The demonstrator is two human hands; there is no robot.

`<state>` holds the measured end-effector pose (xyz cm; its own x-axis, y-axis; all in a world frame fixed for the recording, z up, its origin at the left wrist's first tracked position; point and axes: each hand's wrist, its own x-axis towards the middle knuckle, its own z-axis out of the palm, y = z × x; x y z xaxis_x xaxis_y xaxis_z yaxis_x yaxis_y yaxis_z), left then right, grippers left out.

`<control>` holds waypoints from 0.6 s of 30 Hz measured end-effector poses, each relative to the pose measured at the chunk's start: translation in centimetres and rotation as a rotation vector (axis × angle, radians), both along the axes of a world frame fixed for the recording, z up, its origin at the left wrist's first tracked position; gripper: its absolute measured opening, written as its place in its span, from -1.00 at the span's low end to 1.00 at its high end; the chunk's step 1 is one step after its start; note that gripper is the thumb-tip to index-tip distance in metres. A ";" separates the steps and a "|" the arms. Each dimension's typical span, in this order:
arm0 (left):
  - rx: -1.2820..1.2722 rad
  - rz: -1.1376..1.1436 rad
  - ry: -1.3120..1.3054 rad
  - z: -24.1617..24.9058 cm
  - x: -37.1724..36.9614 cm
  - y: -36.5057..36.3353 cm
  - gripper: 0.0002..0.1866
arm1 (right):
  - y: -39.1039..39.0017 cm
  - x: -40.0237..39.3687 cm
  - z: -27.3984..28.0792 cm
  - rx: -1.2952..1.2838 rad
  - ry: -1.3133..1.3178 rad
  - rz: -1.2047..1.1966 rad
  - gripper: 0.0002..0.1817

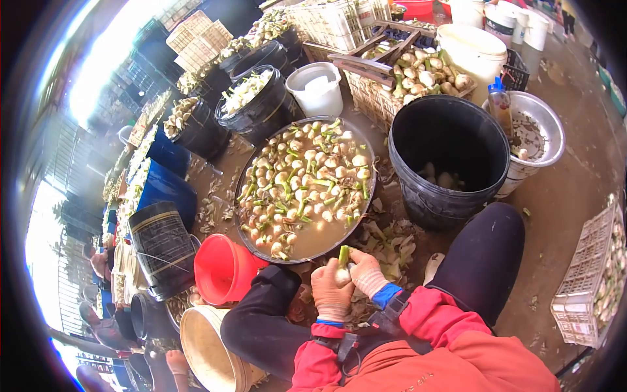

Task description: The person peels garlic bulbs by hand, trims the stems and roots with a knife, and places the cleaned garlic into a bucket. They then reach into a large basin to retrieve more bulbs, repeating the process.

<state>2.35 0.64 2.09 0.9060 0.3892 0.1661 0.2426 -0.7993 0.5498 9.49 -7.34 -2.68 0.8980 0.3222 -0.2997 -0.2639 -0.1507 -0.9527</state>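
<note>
Both my hands are close together near the front rim of a wide round basin (370, 215). Inside the basin, many pale bulbs with green stems (302, 194) lie in brownish water. My left hand (331, 294), in an orange-and-white glove, is wrapped round a white bulb with a short green stem (343, 264). On the same bulb's right side, the gloved fingers of my right hand (368, 273) are pressed together; whether they hold a tool is hidden. Leafy peelings (392, 251) lie on the ground beyond my right hand.
A tall black bucket (434, 196) stands right of the basin, before my knee. A red bucket (225, 269) and a cream bucket (208, 346) are at the left. Crates of bulbs (372, 98) stand behind. Other people (108, 326) sit at the far left.
</note>
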 end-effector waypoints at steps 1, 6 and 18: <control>-0.219 0.010 -0.122 -0.2 -0.2 0.3 -0.40 | -0.1 0.1 -0.5 0.113 -0.025 0.003 -0.61; -2.122 0.397 -0.307 -0.9 -1.0 3.1 -0.60 | -1.4 0.7 3.0 0.486 0.061 0.147 -0.59; -1.296 0.202 -0.232 -0.9 -1.2 2.3 -0.32 | -1.5 0.1 1.7 0.539 0.576 0.220 -0.67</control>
<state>1.18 2.99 1.15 0.8152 0.5059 -0.2820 0.0918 0.3679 0.9253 9.61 -8.88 -0.94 0.5498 0.7047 -0.4485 -0.7521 0.1840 -0.6328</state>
